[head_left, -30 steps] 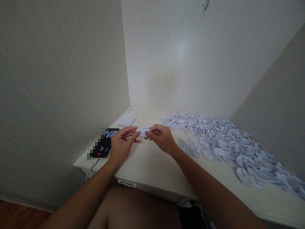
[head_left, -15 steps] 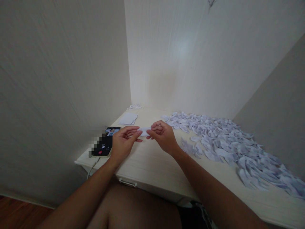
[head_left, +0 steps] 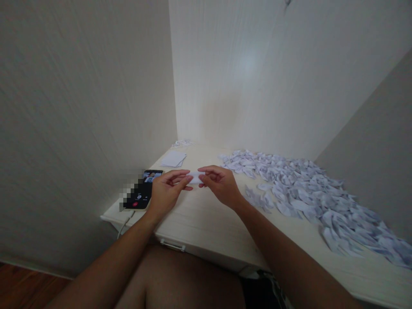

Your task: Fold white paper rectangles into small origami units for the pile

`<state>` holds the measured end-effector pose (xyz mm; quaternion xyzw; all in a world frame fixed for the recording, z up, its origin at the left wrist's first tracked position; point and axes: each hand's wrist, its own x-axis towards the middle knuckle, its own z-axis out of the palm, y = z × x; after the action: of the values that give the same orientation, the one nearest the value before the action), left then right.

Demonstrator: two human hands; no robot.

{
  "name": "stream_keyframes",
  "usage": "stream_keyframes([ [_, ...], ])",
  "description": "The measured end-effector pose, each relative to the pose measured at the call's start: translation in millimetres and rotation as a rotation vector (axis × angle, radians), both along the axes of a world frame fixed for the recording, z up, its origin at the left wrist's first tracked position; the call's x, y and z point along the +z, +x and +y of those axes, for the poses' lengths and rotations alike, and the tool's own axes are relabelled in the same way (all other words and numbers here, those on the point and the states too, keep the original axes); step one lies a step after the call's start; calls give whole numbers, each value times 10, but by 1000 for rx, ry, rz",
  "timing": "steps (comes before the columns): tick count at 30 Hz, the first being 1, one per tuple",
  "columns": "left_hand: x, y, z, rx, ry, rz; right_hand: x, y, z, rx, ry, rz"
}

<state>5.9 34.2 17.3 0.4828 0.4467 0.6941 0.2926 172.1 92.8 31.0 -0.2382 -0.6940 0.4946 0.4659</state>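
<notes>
A small white slip of paper [head_left: 195, 177] is held just above the pale desk [head_left: 206, 223], between both of my hands. My left hand [head_left: 167, 191] pinches its left end with thumb and fingers. My right hand [head_left: 219, 183] pinches its right end, fingers curled. A big spread of folded white paper pieces [head_left: 302, 189] covers the desk to the right of my right hand.
A phone [head_left: 141, 195] with a lit screen lies at the desk's left edge, a cable hanging from it. A small stack of white paper squares [head_left: 173, 159] sits behind it near the wall. Walls close in on the left and back. My knees are under the desk.
My hands have stayed together on the slip. The fingers of my right hand have shifted slightly along the paper. The view has drifted a little.
</notes>
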Motion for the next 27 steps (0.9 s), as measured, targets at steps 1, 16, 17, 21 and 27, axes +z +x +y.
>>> stream_keyframes([
  [1,0,0,0,4,-4,-1,-2,1,0,-2,2,-7],
  [16,-4,7,-13,7,-31,1,5,22,11,14,3,-62],
  [17,-4,9,-14,10,-31,2,2,20,11,7,7,-65],
  [21,-13,18,-16,11,-40,-20,-2,22,11,-30,48,-91],
  [27,-33,20,-14,-4,-52,-49,51,44,16,-110,157,-165],
])
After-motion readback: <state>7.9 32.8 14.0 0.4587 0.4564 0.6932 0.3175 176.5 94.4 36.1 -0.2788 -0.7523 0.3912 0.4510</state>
